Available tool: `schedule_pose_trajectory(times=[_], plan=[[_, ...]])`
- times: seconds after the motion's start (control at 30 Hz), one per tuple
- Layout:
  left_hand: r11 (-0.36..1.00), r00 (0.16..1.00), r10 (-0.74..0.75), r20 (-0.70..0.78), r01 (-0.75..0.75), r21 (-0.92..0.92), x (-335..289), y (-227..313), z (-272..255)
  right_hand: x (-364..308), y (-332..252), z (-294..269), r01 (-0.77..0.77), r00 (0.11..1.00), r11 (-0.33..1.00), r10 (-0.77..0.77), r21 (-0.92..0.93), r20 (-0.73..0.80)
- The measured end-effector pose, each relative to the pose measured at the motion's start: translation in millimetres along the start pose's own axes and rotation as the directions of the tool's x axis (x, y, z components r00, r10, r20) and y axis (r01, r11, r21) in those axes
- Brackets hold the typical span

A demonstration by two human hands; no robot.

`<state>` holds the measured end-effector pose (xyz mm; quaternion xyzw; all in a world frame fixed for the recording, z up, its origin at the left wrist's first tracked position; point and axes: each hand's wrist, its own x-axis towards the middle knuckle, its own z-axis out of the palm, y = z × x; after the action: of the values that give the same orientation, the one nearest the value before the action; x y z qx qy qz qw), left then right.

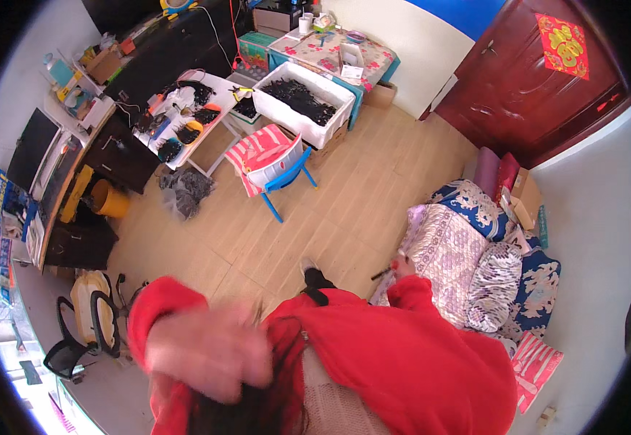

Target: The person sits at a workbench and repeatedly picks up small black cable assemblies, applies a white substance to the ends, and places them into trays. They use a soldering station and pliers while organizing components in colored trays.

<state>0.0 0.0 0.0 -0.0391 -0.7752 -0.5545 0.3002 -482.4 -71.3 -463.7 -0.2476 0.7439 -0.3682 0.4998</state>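
Observation:
My left hand (210, 351) is raised close in front of my chest beside my dark hair. It is smeared by motion, so its fingers do not show clearly. Off to the right, my right hand (404, 266) reaches out at the edge of the sofa's pale quilted cover (442, 250). Its fingers are closed round a short dark stick-like thing (381, 274), too small to name more exactly. Both arms are in the sleeves of a red jacket (402, 341), which hangs unzipped over a beige knitted top (341, 406).
A child's chair (283, 177) with a striped cushion stands before a white table (210, 109) with bowls of black pieces. Beside them is a white foam box (330, 130) of black pieces. An office chair (87, 326) stands at left, a red door (525, 80) far right.

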Motion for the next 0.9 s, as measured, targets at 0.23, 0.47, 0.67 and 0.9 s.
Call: schedule_pose_trajectory(times=[0.23, 0.47, 0.67, 0.9], plan=[[0.993, 0.997, -0.008, 0.075, -0.001, 0.118, -7, 21, -30, 51, -148, 212, -0.048, 0.957, 0.932, -0.061, 0.361, 0.285], [0.892, 0.957, 0.215, -0.195, -0.111, 0.439, -88, 69, -62, 74, -214, 391, -0.234, 0.786, 0.966, 0.118, 0.115, 0.606], [0.904, 0.696, 0.331, -0.638, -0.04, 0.425, -205, 45, -57, 43, -266, 602, -0.465, 0.417, 0.884, 0.264, -0.046, 0.87], [0.945, -0.016, 0.323, -0.946, 0.06, 0.321, -371, 3, -120, -70, -291, 867, -0.719, 0.104, 0.647, 0.461, -0.253, 0.881]])
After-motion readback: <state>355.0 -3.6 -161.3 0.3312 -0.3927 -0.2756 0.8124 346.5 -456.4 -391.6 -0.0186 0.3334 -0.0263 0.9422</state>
